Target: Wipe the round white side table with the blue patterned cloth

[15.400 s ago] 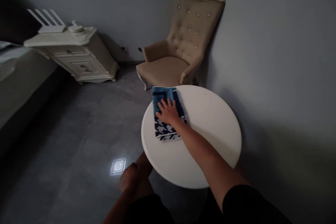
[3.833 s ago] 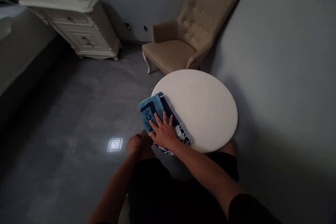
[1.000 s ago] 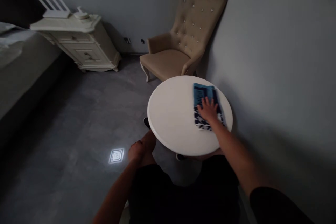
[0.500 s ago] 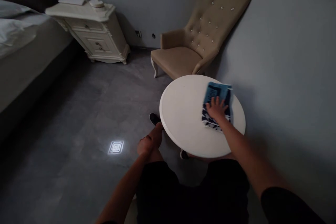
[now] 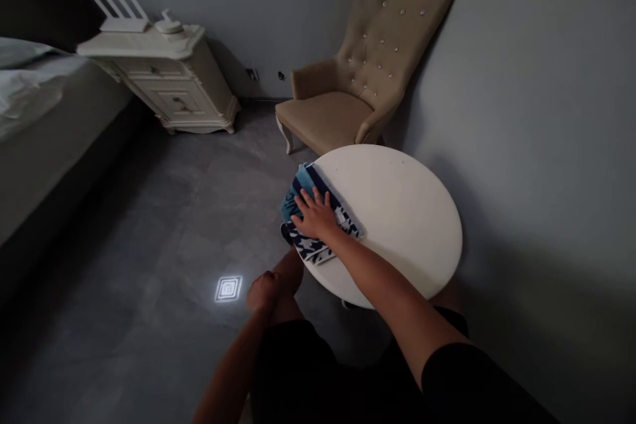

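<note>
- My right hand [image 5: 314,214] lies flat on the cloth [image 5: 312,215], palm down, fingers spread wide and pointing toward the far side; nothing is gripped, the hand only presses on it.
- The cloth is blue at its far end and dark navy with a white pattern at its near end. It sits at the left rim of the worktop [image 5: 397,212], with its left part hanging out past the edge.
- The worktop is round and white. Apart from the cloth, I see nothing lying on it.
- My left hand [image 5: 263,291] is low, beside my knee and below the worktop's edge, curled into a loose fist. I cannot tell whether it holds anything; it looks closed on nothing.
- My right forearm crosses the near left part of the worktop from the lower right.
- Beyond the worktop stands a beige tufted armchair [image 5: 358,79] against the grey wall, just behind the far rim.
- A cream nightstand [image 5: 166,79] stands further left, well apart from the worktop; a bed [image 5: 40,112] runs along the left edge.
- A small bright square light patch [image 5: 228,289] shows on the grey floor, just left of my left hand.
</note>
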Tool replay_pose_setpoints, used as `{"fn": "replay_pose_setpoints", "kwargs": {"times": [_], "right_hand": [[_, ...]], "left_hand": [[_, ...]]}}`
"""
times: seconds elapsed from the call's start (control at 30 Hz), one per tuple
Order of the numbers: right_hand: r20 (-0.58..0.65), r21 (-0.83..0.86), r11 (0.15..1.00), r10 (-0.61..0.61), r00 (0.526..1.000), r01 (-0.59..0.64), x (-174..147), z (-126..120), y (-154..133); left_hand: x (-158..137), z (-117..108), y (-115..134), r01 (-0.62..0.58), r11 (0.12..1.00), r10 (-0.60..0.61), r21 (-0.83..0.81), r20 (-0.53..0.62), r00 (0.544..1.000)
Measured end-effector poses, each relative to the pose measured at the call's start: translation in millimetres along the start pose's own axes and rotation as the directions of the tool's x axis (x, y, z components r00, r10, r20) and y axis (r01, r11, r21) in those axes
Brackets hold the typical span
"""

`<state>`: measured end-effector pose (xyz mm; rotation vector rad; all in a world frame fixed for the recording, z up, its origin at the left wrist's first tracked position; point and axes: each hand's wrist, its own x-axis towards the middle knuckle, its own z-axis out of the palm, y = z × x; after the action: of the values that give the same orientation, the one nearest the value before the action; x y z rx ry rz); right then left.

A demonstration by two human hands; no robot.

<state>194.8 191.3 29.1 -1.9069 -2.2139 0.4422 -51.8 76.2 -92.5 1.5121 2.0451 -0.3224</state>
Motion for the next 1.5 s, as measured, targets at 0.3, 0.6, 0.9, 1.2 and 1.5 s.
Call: {"fn": "replay_pose_setpoints", "kwargs": {"times": [0.3,0.6,0.9,1.2,1.5], "right_hand": [[-0.071,-0.183,0.808,0.557,0.827,-0.56,-84.2,-84.3,232.4],[-0.191,-0.031,0.431,0.883,0.429,-0.902,-169.2,-113.8,326.2],[-0.089,-0.143,0.798,0.579,0.81,-0.586,-27.5,-60.7,156.6],[-0.062,-0.016,0.998,0.058,0.996,-0.059,71.4,11.5,-14.1],[-0.011,-0.049,0.974,0.22,0.975,-0.22,108.3,-49.1,114.3]], "left_hand": [[-0.7,1.0,5.1,-0.023,1.0,0.023,0.008,0.022,0.999],[-7.8,0.0,1.2,-0.06,0.994,0.063,-0.086,0.032,0.997],[-4.3,-0.5,0.1,-0.041,0.994,0.048,-0.105,0.061,0.997],[6.0,7.8,-6.6,0.018,1.0,-0.017,-0.006,0.041,0.999],[12.9,3.0,-4.8,0.003,0.999,-0.006,0.053,0.053,0.999]]}}
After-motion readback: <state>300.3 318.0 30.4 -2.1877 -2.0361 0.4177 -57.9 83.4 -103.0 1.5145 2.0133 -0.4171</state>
